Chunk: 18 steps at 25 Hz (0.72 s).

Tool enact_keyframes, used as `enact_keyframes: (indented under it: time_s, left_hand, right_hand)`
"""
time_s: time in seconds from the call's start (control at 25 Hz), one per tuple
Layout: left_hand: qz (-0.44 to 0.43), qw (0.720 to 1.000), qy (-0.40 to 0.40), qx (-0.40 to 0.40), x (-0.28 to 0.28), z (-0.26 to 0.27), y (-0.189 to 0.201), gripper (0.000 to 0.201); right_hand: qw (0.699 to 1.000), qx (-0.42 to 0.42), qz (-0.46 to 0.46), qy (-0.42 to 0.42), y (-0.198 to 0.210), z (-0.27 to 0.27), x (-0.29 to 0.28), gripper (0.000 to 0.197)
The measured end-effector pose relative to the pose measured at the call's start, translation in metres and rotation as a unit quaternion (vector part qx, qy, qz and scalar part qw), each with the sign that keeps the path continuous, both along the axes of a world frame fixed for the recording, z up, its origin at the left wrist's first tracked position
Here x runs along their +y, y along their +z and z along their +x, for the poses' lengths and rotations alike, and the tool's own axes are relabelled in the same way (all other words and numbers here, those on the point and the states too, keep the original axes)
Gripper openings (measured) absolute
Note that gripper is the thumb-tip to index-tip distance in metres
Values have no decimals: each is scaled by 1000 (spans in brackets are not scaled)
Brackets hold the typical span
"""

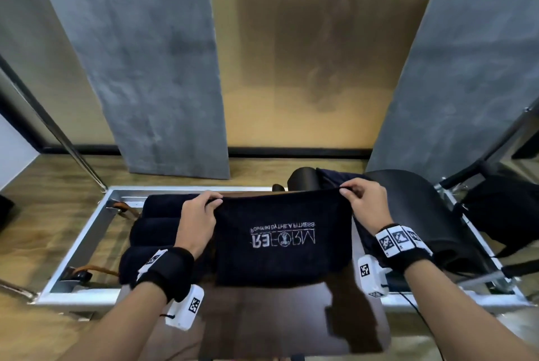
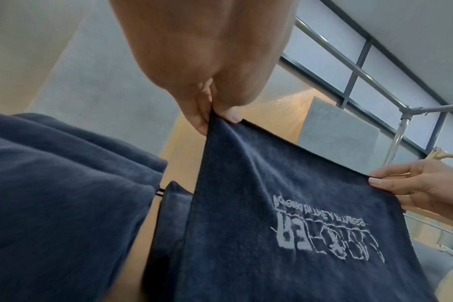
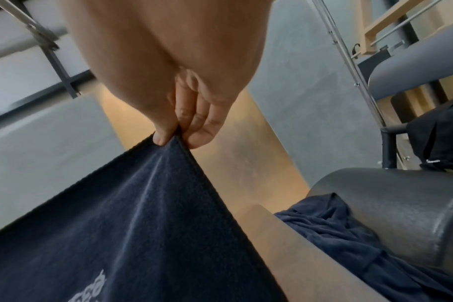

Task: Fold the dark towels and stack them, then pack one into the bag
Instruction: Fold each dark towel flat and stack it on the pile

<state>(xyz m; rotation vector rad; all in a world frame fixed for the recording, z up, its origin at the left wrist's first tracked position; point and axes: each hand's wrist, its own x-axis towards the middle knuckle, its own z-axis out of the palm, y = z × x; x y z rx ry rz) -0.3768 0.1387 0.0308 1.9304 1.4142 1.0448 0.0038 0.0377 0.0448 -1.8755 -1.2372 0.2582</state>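
A dark navy towel (image 1: pixel 280 258) with white embroidered lettering hangs stretched between my two hands above the brown table (image 1: pixel 280 319). My left hand (image 1: pixel 201 211) pinches its top left corner, as the left wrist view shows the towel (image 2: pixel 285 235) caught between thumb and fingertips (image 2: pixel 199 120). My right hand (image 1: pixel 361 200) pinches the top right corner, thumb and fingers (image 3: pixel 202 134) closed on the cloth (image 3: pixel 132 224). Folded dark towels (image 1: pixel 157 220) lie in a row to the left. Another crumpled dark towel (image 3: pixel 354 235) lies by a black padded roll (image 3: pixel 401 214) on the right.
A metal frame (image 1: pixel 78 244) surrounds the table, with brown straps (image 1: pixel 93 268) at its left side. A black padded seat (image 1: pixel 420 214) stands at the right, and a black bag (image 1: pixel 501 209) beyond it. Grey panels (image 1: pixel 145 68) and an amber wall (image 1: pixel 306 54) stand behind.
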Motion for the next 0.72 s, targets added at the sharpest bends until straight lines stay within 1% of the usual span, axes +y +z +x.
enact_keyframes:
  time_s: [0.08, 0.16, 0.28, 0.4, 0.48, 0.56, 0.6, 0.64, 0.72]
  left_hand:
    - [-12, 995, 53, 82, 22, 13, -5, 12]
    - [-38, 984, 79, 154, 41, 25, -13, 16]
    - [-94, 963, 72, 243, 61, 39, -27, 16]
    - [-116, 938, 56, 321, 71, 46, -39, 14]
    - [-121, 926, 43, 355, 76, 50, -45, 14]
    - [-120, 919, 35, 375, 76, 52, -49, 16]
    - [-117, 918, 30, 378, 76, 53, -50, 18]
    - [-112, 919, 25, 376, 76, 54, -51, 18]
    - [-105, 924, 18, 367, 74, 56, -52, 18]
  right_hand:
    - [999, 17, -52, -1, -14, 6, 27, 5]
    - [994, 16, -112, 0, -33, 13, 50, 2]
    - [982, 15, -186, 3, -59, 17, 72, 2]
    - [975, 16, -222, 8, -77, 18, 81, 10]
    - [973, 10, -231, 22, -85, 19, 84, 13]
    - [971, -5, -233, 42, -91, 19, 85, 27]
    - [970, -10, -238, 48, -92, 19, 85, 29]
    - [969, -14, -242, 49, -93, 19, 85, 26]
    - [970, -29, -238, 38, -92, 18, 84, 12]
